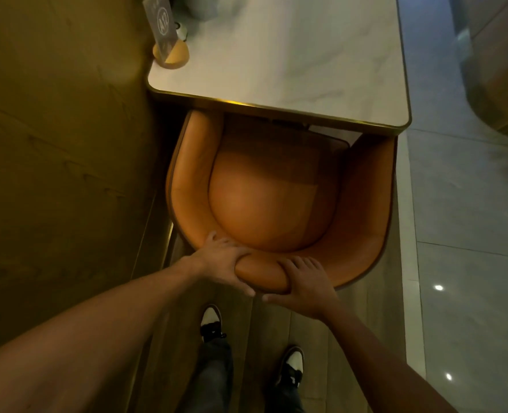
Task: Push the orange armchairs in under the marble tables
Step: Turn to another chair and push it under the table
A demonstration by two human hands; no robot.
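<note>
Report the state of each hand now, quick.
Left hand: closed, gripping the padded top edge of the orange leather armchair backrest.
Right hand: closed on the same backrest edge, beside the left.

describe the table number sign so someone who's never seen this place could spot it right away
Start at the marble table with the gold rim, where an orange armchair is partly tucked under. Look to the tabletop's corner nearest the wood-panelled wall. There the table number sign stands upright in a round wooden base: a grey card marked A12 in a circle.
</note>
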